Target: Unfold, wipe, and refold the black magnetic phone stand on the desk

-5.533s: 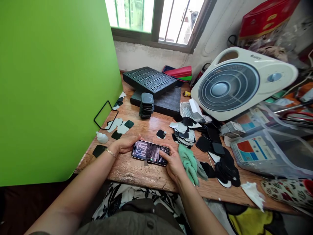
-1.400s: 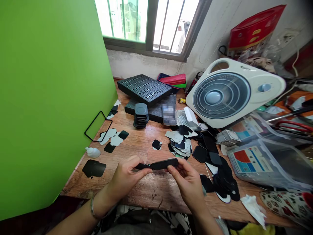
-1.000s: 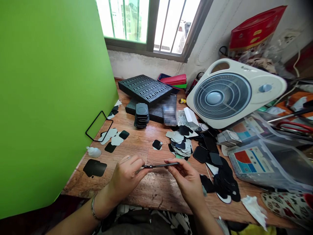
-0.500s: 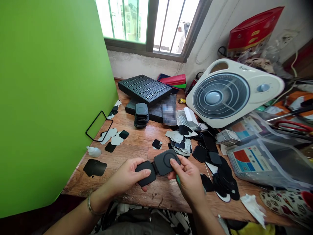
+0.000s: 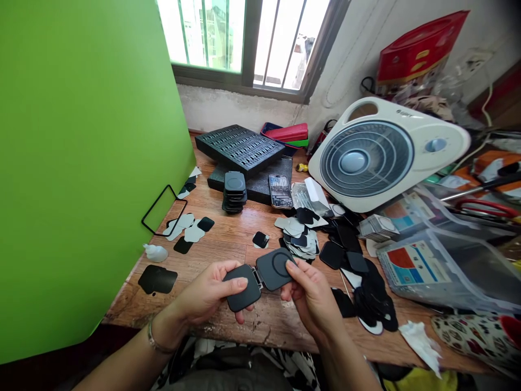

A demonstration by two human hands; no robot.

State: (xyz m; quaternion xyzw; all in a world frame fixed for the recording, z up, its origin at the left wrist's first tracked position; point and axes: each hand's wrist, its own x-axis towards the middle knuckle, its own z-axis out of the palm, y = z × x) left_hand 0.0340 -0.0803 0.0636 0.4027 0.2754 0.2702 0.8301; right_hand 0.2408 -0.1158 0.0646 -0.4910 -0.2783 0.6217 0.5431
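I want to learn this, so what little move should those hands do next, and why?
Maybe gently fold the black pad at its hinge. It is spread open, and the left hand holds one half while the right hand holds the other, so both halves seem ready to swing together.

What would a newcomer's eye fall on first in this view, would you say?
Probably the bright green panel filling the left side, and the pale box fan tilted at the right. Next, in the middle foreground, the left hand and right hand hold a dark hinged two-panel device, opened out above the wooden table.
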